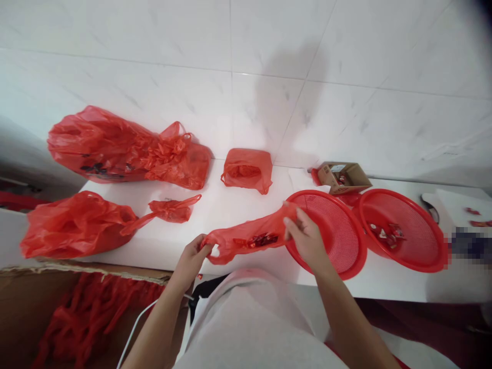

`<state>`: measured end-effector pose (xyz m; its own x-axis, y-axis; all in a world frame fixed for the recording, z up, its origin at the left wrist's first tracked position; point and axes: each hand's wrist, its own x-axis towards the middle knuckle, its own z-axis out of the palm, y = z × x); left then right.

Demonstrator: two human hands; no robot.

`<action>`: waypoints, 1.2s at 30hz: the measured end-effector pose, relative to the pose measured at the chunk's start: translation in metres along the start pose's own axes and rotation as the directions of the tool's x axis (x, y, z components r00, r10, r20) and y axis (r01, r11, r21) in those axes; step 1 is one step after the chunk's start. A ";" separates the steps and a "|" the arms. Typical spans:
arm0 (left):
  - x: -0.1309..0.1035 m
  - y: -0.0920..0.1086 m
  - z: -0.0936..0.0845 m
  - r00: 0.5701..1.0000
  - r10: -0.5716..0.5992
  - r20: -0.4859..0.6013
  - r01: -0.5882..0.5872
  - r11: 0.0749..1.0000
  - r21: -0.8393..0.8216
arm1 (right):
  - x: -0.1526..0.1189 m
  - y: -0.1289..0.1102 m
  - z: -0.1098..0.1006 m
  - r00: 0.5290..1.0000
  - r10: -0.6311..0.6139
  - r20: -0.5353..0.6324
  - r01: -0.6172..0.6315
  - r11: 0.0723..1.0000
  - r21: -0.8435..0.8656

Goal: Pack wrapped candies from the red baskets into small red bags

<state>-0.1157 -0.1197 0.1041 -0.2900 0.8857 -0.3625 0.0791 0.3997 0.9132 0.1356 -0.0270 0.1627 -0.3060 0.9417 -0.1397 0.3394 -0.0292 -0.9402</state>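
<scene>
A thin red plastic bag (230, 237) is stretched sideways between my two hands over the front of the white table. Small shiny dark-red packets (263, 240) show inside it. My left hand (194, 260) pinches the bag's handle end. At the other end, my right hand (305, 237) is closed on the bag, above the near-left rim of a red mesh basket (340, 236). Left of the bag lies a small tied red bag (171, 210). Another red bag (246, 169) stands with its mouth showing near the wall.
A second red basket (411, 230) on the right holds several small red packets. Behind the baskets is a small cardboard box (344, 177). Large filled red bags (100, 146) and a bulky red bag (77, 225) lie left. A big carton (23, 292) below holds red bags.
</scene>
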 end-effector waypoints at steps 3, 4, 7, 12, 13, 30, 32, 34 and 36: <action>-0.003 0.007 0.001 1.000 -0.014 0.007 0.015 0.999 -0.050 | 0.000 0.002 -0.003 0.998 -0.007 0.061 0.006 1.000 0.006; -0.003 0.010 0.000 1.000 -0.012 0.001 0.012 0.998 -0.054 | 0.000 0.004 -0.003 0.997 -0.015 0.070 0.014 1.000 0.014; -0.003 0.015 -0.004 0.999 0.028 -0.022 -0.029 0.998 -0.053 | 0.001 0.007 -0.001 0.998 -0.035 -0.043 0.036 0.999 0.015; 0.002 0.014 -0.007 0.993 0.041 -0.111 -0.043 0.999 -0.011 | 0.005 0.017 -0.008 0.998 -0.053 0.042 0.056 0.995 -0.079; 0.003 0.014 -0.006 0.985 0.054 -0.162 -0.057 0.998 -0.013 | 0.006 0.020 -0.010 0.997 -0.044 -0.068 0.040 0.997 -0.071; 0.035 0.047 0.050 0.836 0.307 0.455 -0.378 0.923 0.073 | 0.019 -0.012 0.038 0.854 -0.502 0.140 0.520 0.808 -0.277; 0.043 0.043 0.054 0.837 0.317 0.446 -0.377 0.925 0.048 | 0.026 -0.011 0.047 0.848 -0.496 0.187 0.528 0.822 -0.214; 0.049 0.042 0.054 0.865 0.269 0.424 -0.293 0.956 -0.009 | 0.034 -0.001 0.050 0.862 -0.475 0.180 0.502 0.848 -0.167; 0.052 0.042 0.051 0.882 0.197 0.428 -0.193 0.980 -0.054 | 0.043 0.013 0.050 0.890 -0.417 0.184 0.442 0.888 -0.125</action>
<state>-0.0792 -0.0449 0.1146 0.1677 0.9611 -0.2193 0.0823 0.2080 0.9747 0.0820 -0.0033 0.1287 -0.5778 0.7885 0.2106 0.2773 0.4324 -0.8580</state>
